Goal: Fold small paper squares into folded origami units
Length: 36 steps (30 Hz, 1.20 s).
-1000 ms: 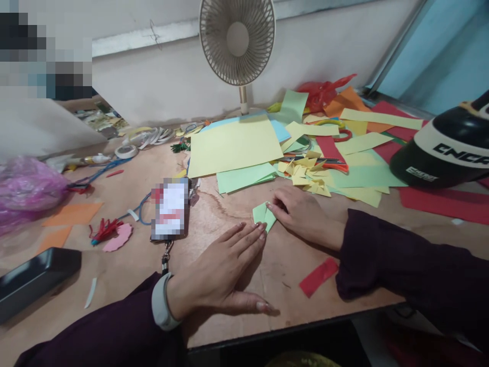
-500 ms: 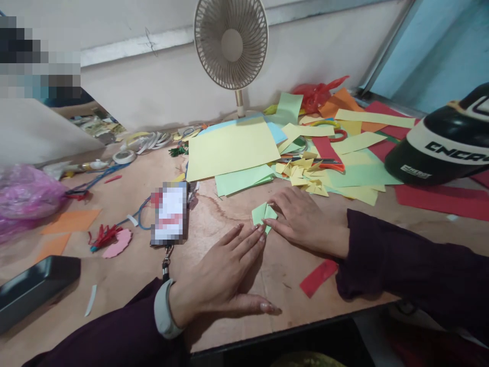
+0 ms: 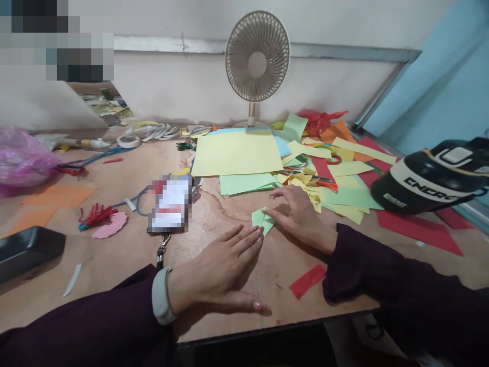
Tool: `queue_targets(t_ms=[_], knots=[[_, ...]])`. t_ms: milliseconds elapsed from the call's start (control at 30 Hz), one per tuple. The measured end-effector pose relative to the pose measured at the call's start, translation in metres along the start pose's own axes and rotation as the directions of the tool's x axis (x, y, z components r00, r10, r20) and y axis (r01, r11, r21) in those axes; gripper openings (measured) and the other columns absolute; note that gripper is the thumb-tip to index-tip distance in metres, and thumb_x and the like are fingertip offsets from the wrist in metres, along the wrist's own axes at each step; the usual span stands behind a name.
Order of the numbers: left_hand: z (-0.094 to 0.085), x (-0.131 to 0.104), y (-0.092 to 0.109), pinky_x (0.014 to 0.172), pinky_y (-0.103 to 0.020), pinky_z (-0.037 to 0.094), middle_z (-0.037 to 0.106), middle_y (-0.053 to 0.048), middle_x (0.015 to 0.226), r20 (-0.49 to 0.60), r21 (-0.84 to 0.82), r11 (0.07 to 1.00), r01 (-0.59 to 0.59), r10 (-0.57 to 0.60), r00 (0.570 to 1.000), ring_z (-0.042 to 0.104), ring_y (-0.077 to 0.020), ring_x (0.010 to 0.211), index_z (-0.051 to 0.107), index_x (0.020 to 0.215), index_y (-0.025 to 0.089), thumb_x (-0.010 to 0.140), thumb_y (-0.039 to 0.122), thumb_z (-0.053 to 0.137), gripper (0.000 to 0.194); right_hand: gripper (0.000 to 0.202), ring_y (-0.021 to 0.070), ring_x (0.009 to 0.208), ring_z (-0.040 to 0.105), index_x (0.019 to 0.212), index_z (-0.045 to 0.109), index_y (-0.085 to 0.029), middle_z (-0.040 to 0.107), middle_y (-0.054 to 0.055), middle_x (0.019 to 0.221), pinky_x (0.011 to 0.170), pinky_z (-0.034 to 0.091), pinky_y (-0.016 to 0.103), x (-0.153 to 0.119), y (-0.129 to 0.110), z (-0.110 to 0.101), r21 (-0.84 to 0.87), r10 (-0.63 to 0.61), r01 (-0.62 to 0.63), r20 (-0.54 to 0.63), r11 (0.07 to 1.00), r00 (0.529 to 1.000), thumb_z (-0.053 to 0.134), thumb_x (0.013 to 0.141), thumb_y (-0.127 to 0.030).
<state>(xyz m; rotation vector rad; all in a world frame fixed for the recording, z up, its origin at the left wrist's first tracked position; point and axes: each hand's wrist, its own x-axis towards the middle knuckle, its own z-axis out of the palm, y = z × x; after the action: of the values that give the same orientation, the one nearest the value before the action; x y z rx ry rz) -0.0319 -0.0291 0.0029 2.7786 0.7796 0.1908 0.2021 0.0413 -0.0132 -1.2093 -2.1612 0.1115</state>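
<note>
A small folded light green paper [image 3: 260, 219] lies on the wooden table, with a crease or slit down its middle. My left hand [image 3: 221, 270] rests flat, fingers stretched out, its fingertips on the paper's lower left edge and its thumb spread toward the table's front. My right hand [image 3: 300, 216] is at the paper's right side, thumb and index finger apart, with a fingertip touching the paper's upper right part. Behind it are several small folded yellow pieces [image 3: 305, 186]. A red strip [image 3: 307, 281] lies in front of my right hand.
Yellow sheets [image 3: 237, 153] and green sheets lie behind the hands, with a fan [image 3: 257, 63] beyond. A black bottle [image 3: 420, 183] and red paper [image 3: 416, 229] are at the right. A badge [image 3: 170, 204], pink bag [image 3: 25, 160] and black case [image 3: 30, 250] are at the left.
The view has tilted and shifted. My right hand's index finger has lifted away from the green paper's top, opening a gap to the thumb. My left hand stays on the paper.
</note>
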Motion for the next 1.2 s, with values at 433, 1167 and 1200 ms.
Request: queue_targets(t_ms=[433,1167,1200], knots=[[0.003,-0.001,-0.003,0.121,-0.047,0.017,0.032,-0.025,0.152,-0.032,-0.009,0.999,-0.041,0.041,0.999,0.032,-0.0362,0.142,0.036,0.146,0.000,0.080,0.081,0.044,0.104,0.060,0.0329,0.104,0.054,0.116,0.058,-0.014,0.061,0.016,0.112,0.086,0.042,0.044,0.047,0.005,0.035,-0.236,-0.015,0.057,0.178,0.970,0.984,0.064,0.080,-0.062],[0.003,-0.001,-0.005,0.119,-0.055,0.018,0.019,-0.018,0.159,-0.399,-0.054,0.993,0.105,-0.118,0.909,0.018,-0.0330,0.147,0.005,0.156,0.021,0.092,0.056,0.054,0.089,0.039,0.0133,0.073,0.058,0.110,0.062,-0.018,0.059,0.000,0.083,0.066,0.050,0.028,0.007,-0.012,-0.018,0.652,0.158,-0.392,0.389,0.649,0.908,0.075,0.077,-0.034],[0.003,-0.001,-0.007,0.118,-0.054,0.023,0.018,-0.020,0.159,-0.452,-0.123,0.981,0.150,-0.189,0.872,0.018,-0.0331,0.148,0.003,0.156,0.020,0.091,0.054,0.058,0.092,0.035,0.0134,0.074,0.059,0.111,0.063,-0.020,0.060,0.000,0.083,0.066,0.050,0.028,0.006,-0.015,-0.022,0.631,0.111,-0.290,0.308,0.719,0.945,0.073,0.080,-0.033]])
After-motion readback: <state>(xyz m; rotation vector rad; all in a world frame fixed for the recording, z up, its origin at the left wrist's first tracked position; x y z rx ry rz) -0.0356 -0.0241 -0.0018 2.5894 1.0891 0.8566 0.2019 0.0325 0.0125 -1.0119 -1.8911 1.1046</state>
